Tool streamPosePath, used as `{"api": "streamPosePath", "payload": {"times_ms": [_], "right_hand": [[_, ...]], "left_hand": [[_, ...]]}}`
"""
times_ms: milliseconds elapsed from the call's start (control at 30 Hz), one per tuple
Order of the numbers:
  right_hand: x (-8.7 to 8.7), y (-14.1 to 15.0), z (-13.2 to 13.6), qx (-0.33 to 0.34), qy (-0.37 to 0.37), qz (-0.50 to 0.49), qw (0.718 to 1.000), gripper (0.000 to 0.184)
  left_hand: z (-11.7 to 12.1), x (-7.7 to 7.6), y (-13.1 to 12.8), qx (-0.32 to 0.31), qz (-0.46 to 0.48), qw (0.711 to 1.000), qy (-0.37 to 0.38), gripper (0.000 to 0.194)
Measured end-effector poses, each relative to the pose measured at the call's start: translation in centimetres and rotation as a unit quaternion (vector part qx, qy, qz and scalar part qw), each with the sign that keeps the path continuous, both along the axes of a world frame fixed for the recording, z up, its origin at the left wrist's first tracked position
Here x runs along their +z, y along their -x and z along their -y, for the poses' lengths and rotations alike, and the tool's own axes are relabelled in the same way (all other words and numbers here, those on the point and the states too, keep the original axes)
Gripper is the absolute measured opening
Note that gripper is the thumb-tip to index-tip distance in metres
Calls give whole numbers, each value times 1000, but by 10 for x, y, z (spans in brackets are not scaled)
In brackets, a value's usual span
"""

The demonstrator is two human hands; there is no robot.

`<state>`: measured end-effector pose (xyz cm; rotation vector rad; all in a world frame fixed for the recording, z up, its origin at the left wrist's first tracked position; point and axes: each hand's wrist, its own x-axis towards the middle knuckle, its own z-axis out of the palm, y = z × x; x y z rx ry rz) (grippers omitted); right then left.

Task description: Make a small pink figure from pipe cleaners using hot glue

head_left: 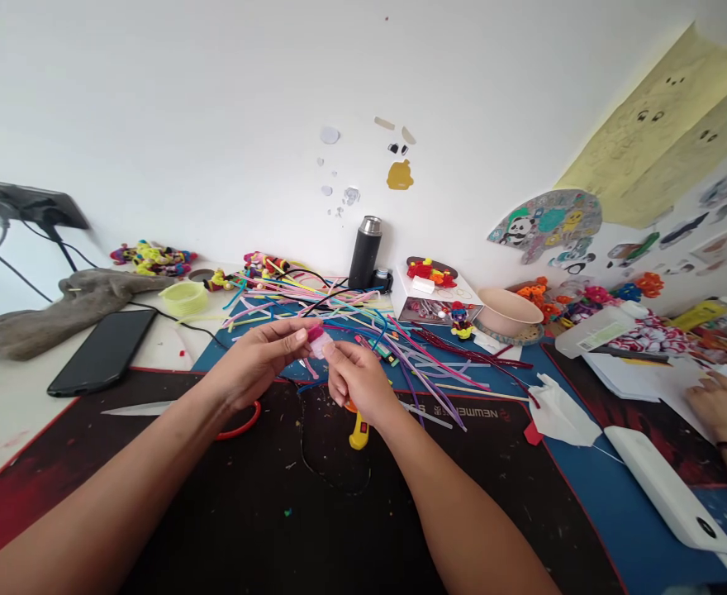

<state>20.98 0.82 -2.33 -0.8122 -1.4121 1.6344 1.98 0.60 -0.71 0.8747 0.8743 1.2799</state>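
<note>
My left hand (pixel 258 359) pinches a small fuzzy pink-and-white pipe-cleaner piece (pixel 319 340) between thumb and fingers. On its other side, the fingertips of my right hand (pixel 360 378) grip the same piece, held above the black mat (pixel 264 512). Beneath my left wrist lie scissors (pixel 140 408) with red handles, partly hidden by the arm. A yellow tool that looks like a glue gun (pixel 359 434) is partly covered by my right hand. Behind both hands spreads a loose pile of coloured pipe cleaners (pixel 425 372).
At left are a black phone (pixel 100 354), a grey plush pouch (pixel 72 310) and a yellow coil (pixel 183 299). A black thermos (pixel 367 252) stands by the wall, near a white box (pixel 413 307) and pink bowl (pixel 509 311). Another person's hand (pixel 726 405) rests on papers at right, beyond a white power bank (pixel 667 487).
</note>
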Motion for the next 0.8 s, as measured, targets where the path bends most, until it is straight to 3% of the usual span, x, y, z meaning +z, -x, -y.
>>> {"api": "streamPosePath", "payload": {"times_ms": [133, 267, 500, 800], "right_hand": [[-2, 0, -1, -4, 16, -47, 999, 48], [-2, 1, 1, 12, 24, -48, 998, 49], [0, 0, 1, 22, 57, -67, 996, 61], [-1, 2, 2, 6, 73, -86, 994, 59]], "left_hand": [[3, 4, -3, -36, 16, 999, -8, 49], [3, 0, -8, -57, 19, 998, -17, 40], [1, -6, -5, -30, 22, 999, -19, 42], [3, -3, -7, -23, -51, 998, -35, 54]]}}
